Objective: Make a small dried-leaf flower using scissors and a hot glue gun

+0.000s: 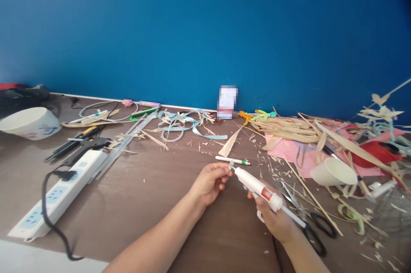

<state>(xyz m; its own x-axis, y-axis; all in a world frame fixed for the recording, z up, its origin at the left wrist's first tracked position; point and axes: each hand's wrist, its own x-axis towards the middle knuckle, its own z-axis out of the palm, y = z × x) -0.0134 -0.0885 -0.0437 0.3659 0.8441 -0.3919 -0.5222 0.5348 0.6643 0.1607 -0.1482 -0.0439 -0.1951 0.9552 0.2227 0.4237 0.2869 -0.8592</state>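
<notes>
My right hand (pixel 275 217) grips a white hot glue gun (pixel 257 186) with an orange trigger, its nozzle pointing up and left. My left hand (pixel 210 181) is pinched shut on a tiny pale piece right at the nozzle tip; what it is I cannot make out. A white pen (pixel 233 160) with a green end lies just beyond the hands on the brown table (pixel 144 204). A pale dried-leaf strip (pixel 229 144) lies behind the pen.
A white power strip (pixel 61 193) with a black plug lies at left, beside black tools (pixel 75 144) and a white bowl (pixel 30 123). Black scissors (pixel 316 226) and a tipped white paper cup (pixel 332 172) sit at right amid dried leaf strips (pixel 285 129). Blue ribbon (pixel 183 127) lies behind.
</notes>
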